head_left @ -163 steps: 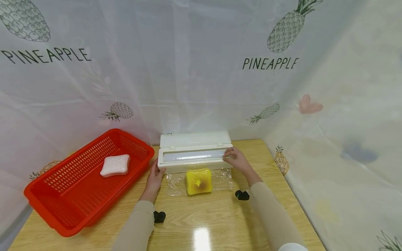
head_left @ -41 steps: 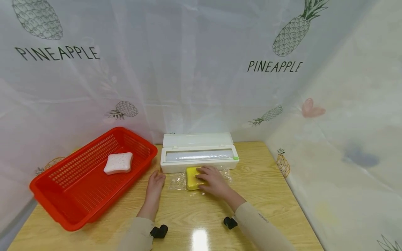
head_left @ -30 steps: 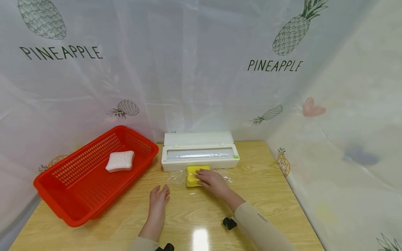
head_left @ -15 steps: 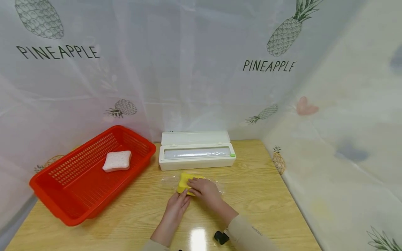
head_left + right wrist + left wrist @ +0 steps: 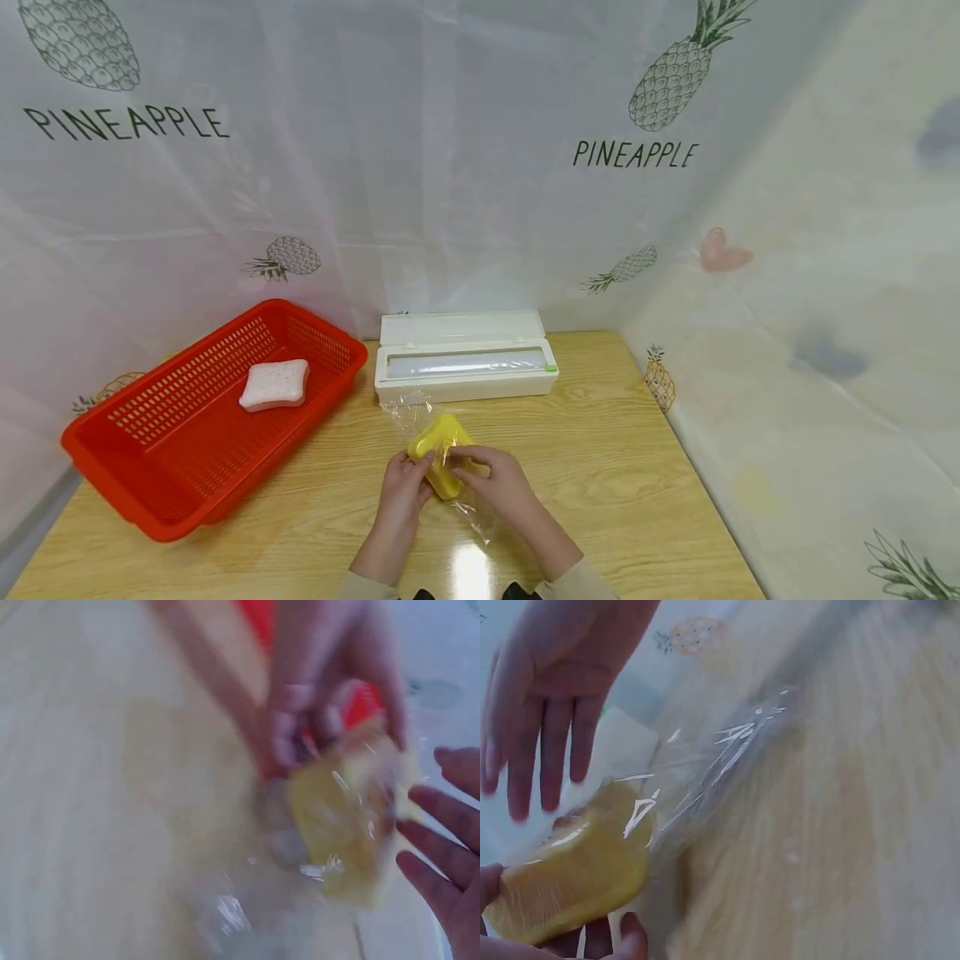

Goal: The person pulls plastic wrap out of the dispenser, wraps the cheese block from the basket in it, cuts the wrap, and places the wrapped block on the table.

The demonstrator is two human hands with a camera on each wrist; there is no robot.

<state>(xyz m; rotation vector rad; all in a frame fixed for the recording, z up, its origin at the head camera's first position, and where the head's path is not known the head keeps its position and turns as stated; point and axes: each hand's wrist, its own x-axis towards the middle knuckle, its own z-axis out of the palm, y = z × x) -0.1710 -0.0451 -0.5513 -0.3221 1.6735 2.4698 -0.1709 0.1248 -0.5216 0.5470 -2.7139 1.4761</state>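
A yellow, pillow-shaped, toast-like block is wrapped in clear cling film, whose loose ends stick out on two sides. My left hand holds the block by one side, above the table and tilted. Thumb and fingers of that hand grip it in the left wrist view. Beside the block is my right hand, its fingers extended and spread in the right wrist view. Whether its fingertips touch the film I cannot tell. Behind the hands stands a white cling film dispenser, lid up, roll visible inside.
At the left of the wooden table stands a red perforated basket. A white speckled block of similar shape lies in it. Pineapple-print curtains close off the back and right side.
Both hands were at the dispenser, with the block on the film before it. The right hand then pressed on the block. It has come toward me, lifted and turned, into the left hand's grip.
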